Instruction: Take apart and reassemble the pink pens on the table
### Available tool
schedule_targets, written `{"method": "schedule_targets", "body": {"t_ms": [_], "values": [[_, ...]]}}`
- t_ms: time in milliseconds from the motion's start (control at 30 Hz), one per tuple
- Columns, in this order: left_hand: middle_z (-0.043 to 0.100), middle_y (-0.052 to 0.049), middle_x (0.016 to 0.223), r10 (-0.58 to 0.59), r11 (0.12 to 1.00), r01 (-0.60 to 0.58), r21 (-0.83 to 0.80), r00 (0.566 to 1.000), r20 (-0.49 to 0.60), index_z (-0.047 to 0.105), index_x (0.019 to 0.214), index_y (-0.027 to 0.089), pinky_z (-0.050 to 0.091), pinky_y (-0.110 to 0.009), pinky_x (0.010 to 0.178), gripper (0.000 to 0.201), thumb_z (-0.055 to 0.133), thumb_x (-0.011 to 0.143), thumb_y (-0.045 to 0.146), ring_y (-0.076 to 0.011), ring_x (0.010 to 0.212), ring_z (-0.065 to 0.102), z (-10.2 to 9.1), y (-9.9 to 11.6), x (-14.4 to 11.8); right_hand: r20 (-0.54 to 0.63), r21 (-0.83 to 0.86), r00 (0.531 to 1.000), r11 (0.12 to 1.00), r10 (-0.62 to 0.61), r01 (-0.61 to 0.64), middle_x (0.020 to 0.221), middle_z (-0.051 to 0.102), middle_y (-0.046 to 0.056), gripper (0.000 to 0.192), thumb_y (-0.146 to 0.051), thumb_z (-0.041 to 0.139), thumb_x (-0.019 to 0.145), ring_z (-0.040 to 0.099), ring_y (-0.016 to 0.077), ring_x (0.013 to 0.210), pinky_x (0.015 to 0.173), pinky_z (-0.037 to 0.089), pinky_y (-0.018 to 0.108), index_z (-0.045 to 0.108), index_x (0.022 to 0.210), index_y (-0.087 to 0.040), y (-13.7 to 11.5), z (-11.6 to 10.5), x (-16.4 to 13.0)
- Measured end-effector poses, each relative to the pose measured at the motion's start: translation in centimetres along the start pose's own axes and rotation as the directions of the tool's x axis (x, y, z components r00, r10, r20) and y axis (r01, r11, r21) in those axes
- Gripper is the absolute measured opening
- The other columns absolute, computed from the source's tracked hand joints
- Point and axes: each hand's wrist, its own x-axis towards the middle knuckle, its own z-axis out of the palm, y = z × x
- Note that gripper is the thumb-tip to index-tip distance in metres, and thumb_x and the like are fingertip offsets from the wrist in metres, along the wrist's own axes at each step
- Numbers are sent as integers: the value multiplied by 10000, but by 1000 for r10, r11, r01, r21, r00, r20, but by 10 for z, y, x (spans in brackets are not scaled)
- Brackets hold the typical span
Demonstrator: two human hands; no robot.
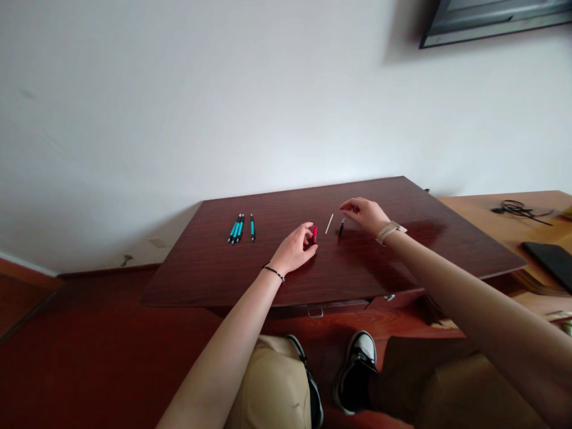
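My left hand (294,249) rests on the dark wooden table (214,274) with thumb and fingers closed on a short red pen part (314,233). My right hand (365,214) hovers just right of it, fingers curled, with a small red bit showing at the fingertips (358,211). Between and below the hands lie a thin white refill (329,223) and a small black pen tip piece (342,227). Several teal pens (236,229) lie side by side at the table's left, with one more teal pen (252,227) slightly apart.
A lighter wooden desk (491,226) adjoins on the right, carrying a black cable (513,208) and a dark flat object (552,259). A white wall stands behind. My knees and black-and-white shoes (357,369) are below the table's front edge.
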Motion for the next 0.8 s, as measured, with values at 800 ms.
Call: {"method": "schedule_targets", "body": {"t_ms": [800], "values": [[720, -63, 1161, -36, 995, 32, -90, 999, -35, 495, 1478, 224, 588, -332, 834, 575, 682, 935, 237, -153, 838, 677, 3, -3, 0, 647, -350, 746, 808, -158, 475, 1084, 789, 104, 103, -112, 793, 711, 715, 242, 850, 820, 523, 352, 780, 728, -212, -6, 30, 93]]}}
